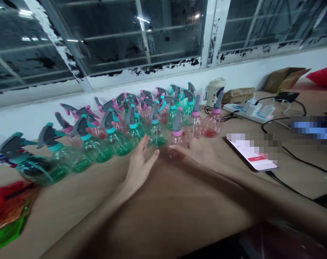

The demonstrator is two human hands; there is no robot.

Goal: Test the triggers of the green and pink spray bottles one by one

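Note:
My left hand is open above the table, its thumb spread from the fingers and nothing in it. Just beyond its fingertips stands a green spray bottle with a grey and turquoise trigger head. My right hand, a little blurred, grips the lower body of a pink spray bottle, which stands upright with a pink collar. Two more pink spray bottles, one nearer and one farther right, are behind that hand. Leftward runs a front row of green spray bottles, with pink ones crowded behind.
A lit phone lies right of my right hand, near a white power strip and black cables. A lidded cup stands by the wall. Red and green packaging lies at the left edge. Windows rise behind the table.

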